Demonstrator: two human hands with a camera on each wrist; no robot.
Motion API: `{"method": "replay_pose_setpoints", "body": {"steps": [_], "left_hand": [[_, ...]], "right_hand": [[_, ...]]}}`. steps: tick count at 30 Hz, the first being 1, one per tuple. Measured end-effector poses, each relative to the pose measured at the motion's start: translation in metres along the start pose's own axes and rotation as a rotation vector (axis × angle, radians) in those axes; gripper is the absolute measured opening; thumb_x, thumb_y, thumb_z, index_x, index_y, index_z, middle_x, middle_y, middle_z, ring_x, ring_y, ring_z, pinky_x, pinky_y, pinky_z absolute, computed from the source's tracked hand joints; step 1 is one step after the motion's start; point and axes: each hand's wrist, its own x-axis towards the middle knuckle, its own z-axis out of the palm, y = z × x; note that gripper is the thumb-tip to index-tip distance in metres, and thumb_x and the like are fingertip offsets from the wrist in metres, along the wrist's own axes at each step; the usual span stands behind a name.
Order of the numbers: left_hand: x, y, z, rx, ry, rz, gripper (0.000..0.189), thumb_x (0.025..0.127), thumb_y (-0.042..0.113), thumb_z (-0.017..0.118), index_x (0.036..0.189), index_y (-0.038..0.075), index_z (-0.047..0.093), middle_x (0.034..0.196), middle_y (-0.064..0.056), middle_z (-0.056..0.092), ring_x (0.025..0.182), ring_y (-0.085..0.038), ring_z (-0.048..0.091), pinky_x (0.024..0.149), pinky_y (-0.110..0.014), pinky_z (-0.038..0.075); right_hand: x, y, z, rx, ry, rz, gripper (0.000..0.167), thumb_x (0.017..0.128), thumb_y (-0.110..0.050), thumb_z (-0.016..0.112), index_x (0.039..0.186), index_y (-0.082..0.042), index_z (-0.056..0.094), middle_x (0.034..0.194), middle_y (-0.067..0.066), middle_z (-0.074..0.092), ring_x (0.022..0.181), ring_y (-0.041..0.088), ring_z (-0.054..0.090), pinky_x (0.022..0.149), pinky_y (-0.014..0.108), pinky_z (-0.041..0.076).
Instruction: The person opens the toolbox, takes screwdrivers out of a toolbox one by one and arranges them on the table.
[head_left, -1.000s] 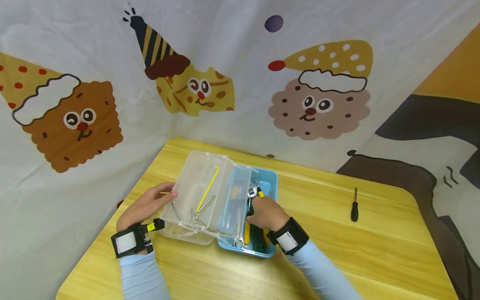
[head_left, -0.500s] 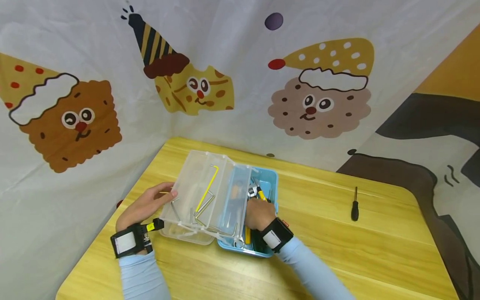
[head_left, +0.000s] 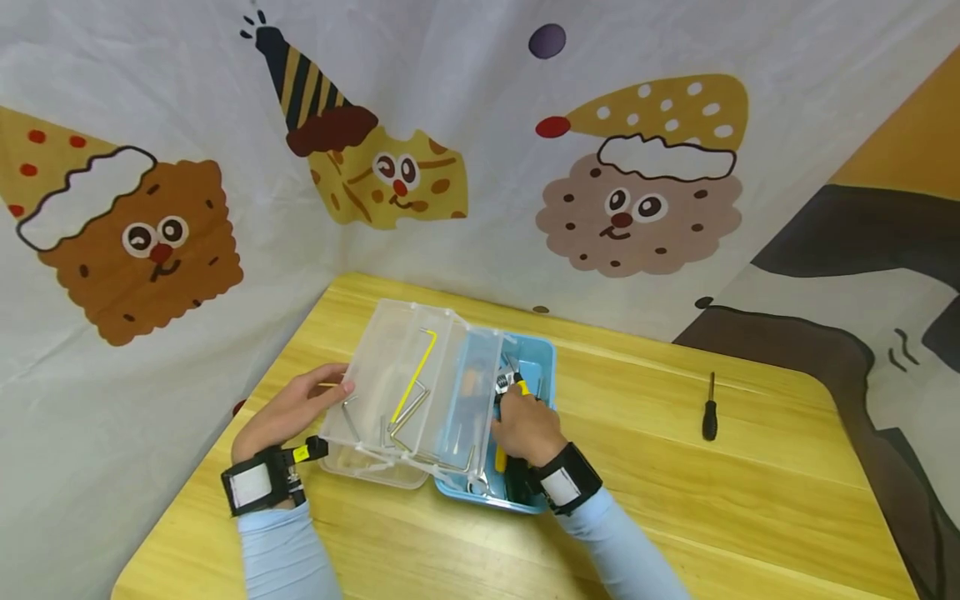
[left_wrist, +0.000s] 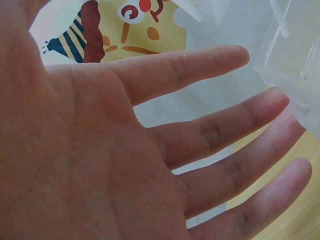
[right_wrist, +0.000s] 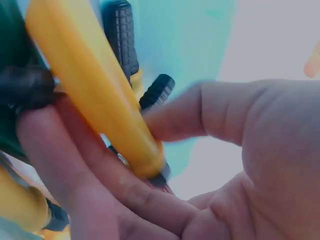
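Note:
A blue toolbox (head_left: 551, 354) stands on the table, its clear plastic trays (head_left: 375, 346) swung out to the left. In the head view, my left hand (head_left: 288, 412) touches the trays' left edge; its fingers are spread and nearly straight in the left wrist view. My right hand (head_left: 528, 425) is down in the box. The right wrist view shows its thumb and fingers pinching a tool's yellow handle (right_wrist: 100, 90); the tool's working end is out of sight. An adjustable wrench (head_left: 504, 382) lies just beyond that hand. Black ribbed grips (right_wrist: 122, 35) are beside the yellow handle.
A yellow hex key (head_left: 415, 377) and several silver hex keys (head_left: 411, 412) lie in the clear trays. Further right on the wooden table (head_left: 637, 483) is a black-handled screwdriver (head_left: 709, 421). A printed cloth (head_left: 495, 250) hangs behind the table.
My right hand reached deeper and leftward into the box, then shifted slightly back to the right. My left hand and the trays stay in place.

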Motion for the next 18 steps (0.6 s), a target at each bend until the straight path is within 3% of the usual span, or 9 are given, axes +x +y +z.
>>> {"method": "replay_pose_setpoints", "body": {"steps": [4, 9, 11, 13, 15, 18], "left_hand": [[0.001, 0.000, 0.000, -0.005, -0.005, 0.000, 0.065, 0.110, 0.050, 0.052, 0.158, 0.006, 0.046, 0.154, -0.018, 0.057, 0.133, -0.036, 0.059, 0.108, -0.055, 0.050], [0.000, 0.000, -0.001, -0.006, -0.002, 0.011, 0.064, 0.110, 0.049, 0.053, 0.157, 0.006, 0.047, 0.153, -0.018, 0.057, 0.131, -0.035, 0.060, 0.107, -0.052, 0.050], [0.000, 0.000, -0.001, -0.004, 0.000, 0.011, 0.064, 0.110, 0.049, 0.053, 0.157, 0.006, 0.047, 0.153, -0.017, 0.057, 0.131, -0.035, 0.060, 0.107, -0.052, 0.050], [0.000, 0.000, -0.001, 0.000, 0.002, 0.010, 0.064, 0.110, 0.049, 0.053, 0.157, 0.006, 0.047, 0.153, -0.017, 0.058, 0.131, -0.035, 0.060, 0.107, -0.052, 0.050], [0.000, 0.000, -0.001, 0.001, 0.001, 0.009, 0.064, 0.110, 0.049, 0.053, 0.157, 0.007, 0.047, 0.153, -0.017, 0.058, 0.131, -0.035, 0.061, 0.107, -0.051, 0.050], [0.001, -0.001, 0.000, 0.002, -0.001, 0.009, 0.064, 0.110, 0.049, 0.053, 0.157, 0.007, 0.047, 0.153, -0.017, 0.058, 0.130, -0.034, 0.061, 0.106, -0.050, 0.050]], "right_hand": [[-0.002, 0.002, -0.006, 0.064, 0.062, -0.023, 0.055, 0.106, -0.022, 0.054, 0.147, 0.013, 0.042, 0.062, 0.008, 0.054, 0.050, 0.025, 0.053, 0.046, 0.034, 0.036], [-0.004, 0.006, -0.015, 0.209, 0.213, -0.150, 0.039, 0.113, -0.017, 0.042, 0.143, 0.007, 0.049, 0.067, 0.008, 0.055, 0.051, 0.020, 0.049, 0.045, 0.030, 0.034], [-0.003, 0.009, -0.020, 0.305, 0.256, -0.185, 0.033, 0.115, -0.021, 0.041, 0.134, 0.002, 0.056, 0.069, 0.006, 0.052, 0.050, 0.017, 0.046, 0.045, 0.028, 0.035], [-0.002, 0.012, -0.027, 0.381, 0.299, -0.200, 0.032, 0.117, -0.027, 0.039, 0.111, -0.003, 0.060, 0.067, 0.003, 0.045, 0.049, 0.016, 0.042, 0.045, 0.027, 0.034], [-0.001, 0.017, -0.035, 0.428, 0.334, -0.192, 0.041, 0.117, -0.035, 0.038, 0.092, -0.007, 0.056, 0.067, 0.001, 0.039, 0.050, 0.016, 0.039, 0.046, 0.026, 0.032], [-0.002, 0.029, -0.051, 0.429, 0.369, -0.157, 0.051, 0.117, -0.041, 0.033, 0.080, -0.010, 0.048, 0.066, 0.001, 0.036, 0.050, 0.017, 0.037, 0.047, 0.026, 0.032]]}}
